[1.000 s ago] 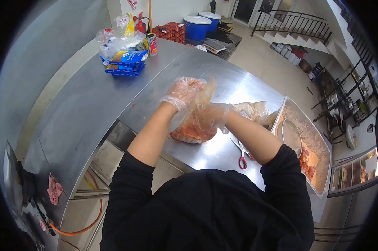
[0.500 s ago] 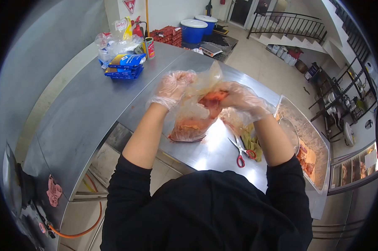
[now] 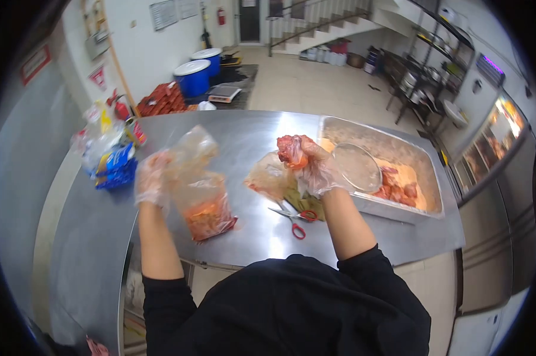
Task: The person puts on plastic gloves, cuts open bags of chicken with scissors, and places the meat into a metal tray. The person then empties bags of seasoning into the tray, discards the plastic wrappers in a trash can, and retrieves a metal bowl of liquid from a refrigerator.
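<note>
While the right hand [image 3: 320, 171], in a clear glove, closes around a piece of raw meat [image 3: 291, 151], it holds the piece raised above the steel counter [image 3: 250, 234], fingers wrapped about it, probably because a slick surface needs a full grasp. The left hand [image 3: 152, 178], likewise gloved, pinches the upper part of a plastic bag [image 3: 207, 210]; the exact finger contact is blurred. This hold seems to steady the limp film and control its mouth, while the counter appears to support the meat-filled bottom. The raised piece is outside this bag, between it and the metal tray [image 3: 387, 207].

Below the right hand lie a second bag [image 3: 268, 178], a green cloth-like item [image 3: 303, 204] and red-handled scissors [image 3: 295, 222], the scissors within easy reach. To the right, the tray's walls contain pale orange powder [image 3: 403, 173], meat pieces [image 3: 398, 193] and a round sieve [image 3: 357, 169]. Blue packets [image 3: 115, 169] sit beyond the left hand, away from the raw meat.
</note>
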A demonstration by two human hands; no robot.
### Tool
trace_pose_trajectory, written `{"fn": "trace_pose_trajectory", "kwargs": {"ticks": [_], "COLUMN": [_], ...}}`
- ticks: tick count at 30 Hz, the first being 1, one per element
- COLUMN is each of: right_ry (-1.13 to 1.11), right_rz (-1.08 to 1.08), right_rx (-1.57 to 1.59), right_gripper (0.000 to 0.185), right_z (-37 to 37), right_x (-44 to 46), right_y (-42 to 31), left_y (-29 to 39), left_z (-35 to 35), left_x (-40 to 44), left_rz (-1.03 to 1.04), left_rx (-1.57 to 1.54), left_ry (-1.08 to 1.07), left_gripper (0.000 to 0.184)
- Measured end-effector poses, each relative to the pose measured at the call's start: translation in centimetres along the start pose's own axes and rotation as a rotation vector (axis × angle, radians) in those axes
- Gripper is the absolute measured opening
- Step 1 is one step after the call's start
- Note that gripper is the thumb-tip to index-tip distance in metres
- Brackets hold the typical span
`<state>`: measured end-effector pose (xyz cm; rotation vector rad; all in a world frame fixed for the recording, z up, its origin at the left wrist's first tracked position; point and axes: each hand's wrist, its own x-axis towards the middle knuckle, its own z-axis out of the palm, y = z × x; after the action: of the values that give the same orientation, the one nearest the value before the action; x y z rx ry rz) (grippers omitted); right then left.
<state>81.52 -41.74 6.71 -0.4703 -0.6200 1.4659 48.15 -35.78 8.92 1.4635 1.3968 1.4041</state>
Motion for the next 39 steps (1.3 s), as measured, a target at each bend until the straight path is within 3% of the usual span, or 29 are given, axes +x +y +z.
{"fn": "trace_pose_trajectory", "kwargs": {"ticks": [1,4,6,7,8,10,12,14,15,18,22,25,27,29,30,32,33,35,36,38,39], "right_ry": [0.026,0.225,0.373,0.470,0.700,0.647,0.421,0.419,0.521,-0.308,-0.673,-0.756,-1.248,-1.477,-1.464,-1.327,-1.212,-1.072,-1.048,-1.089,-1.160], "right_rz": [-0.059,-0.273,-0.403,-0.395,-0.315,-0.306,-0.645,-0.590,-0.346,-0.402,-0.273,0.163,-0.221,-0.487,-0.549,-0.464,-0.310,-0.351,-0.544,-0.717,-0.702], "right_rx": [-0.178,-0.672,-0.950,-0.988,-1.271,-1.411,-1.849,-1.740,-1.427,-1.810,-1.604,-1.893,-1.896,-1.894,-1.927,-2.000,-2.028,-2.031,-2.007,-1.996,-2.020], "right_gripper": [0.036,0.037,0.034,0.032,0.032,0.035,0.031,0.026,0.023,0.019,0.017,0.021,0.027,0.035,0.039,0.044,0.045,0.045,0.044,0.038,0.034], "right_z": [-1.9,-2.6,-7.1,-5.8,-5.0,-14.6,-8.6,1.5,6.0,8.0,12.1,12.9,10.0,6.8,5.1,5.6,7.8,8.5,7.7,6.0,5.9], "right_x": [-0.5,-4.3,-6.4,-7.9,-8.9,-9.1,-8.2,-7.6,-6.6,-2.1,2.5,5.0,7.1,8.4,8.5,7.0,4.8,3.5,3.6,4.4,5.0], "right_y": [-1.9,-7.9,-11.8,-12.9,-14.0,-17.3,-13.9,-8.9,-6.0,-0.2,7.6,11.6,12.7,15.5,17.7,18.5,17.6,17.4,18.2,19.6,19.7], "left_y": [0.0,-3.0,-0.7,-0.7,-0.1,0.6,1.0,1.1,0.7,1.0,0.8,0.5,0.5,0.0,-1.0,-1.4,-1.3,-1.1,-0.6,-0.3,-0.2], "left_z": [0.3,-0.2,-0.1,-0.4,-0.3,0.0,0.1,0.0,0.1,0.0,-0.3,-0.6,0.0,0.9,1.3,1.4,1.3,1.3,1.3,1.1,0.9], "left_x": [-0.1,1.6,0.5,0.6,0.1,-0.7,-0.8,-0.7,-0.5,-0.7,-0.8,-0.8,-1.7,-2.2,-2.4,-2.5,-2.7,-3.5,-4.1,-4.5,-4.5], "left_rz": [-0.048,0.062,0.020,0.010,0.018,-0.027,-0.085,-0.049,0.001,0.017,0.080,0.036,0.060,0.073,0.070,0.049,0.022,0.009,0.025,0.023,0.009], "left_rx": [-0.078,-0.167,0.011,0.071,0.069,0.003,-0.043,-0.006,0.004,0.004,0.042,0.014,-0.014,0.009,0.052,0.093,0.089,0.122,0.160,0.189,0.179], "left_ry": [0.022,0.000,-0.007,0.000,0.009,0.008,-0.006,-0.008,-0.005,-0.027,-0.070,-0.088,-0.090,-0.109,-0.129,-0.171,-0.187,-0.178,-0.150,-0.117,-0.112], "left_gripper": [0.029,0.027,0.026,0.025,0.025,0.024,0.023,0.022,0.021,0.020,0.021,0.020,0.018,0.017,0.018,0.019,0.019,0.020,0.020,0.021,0.021]}}
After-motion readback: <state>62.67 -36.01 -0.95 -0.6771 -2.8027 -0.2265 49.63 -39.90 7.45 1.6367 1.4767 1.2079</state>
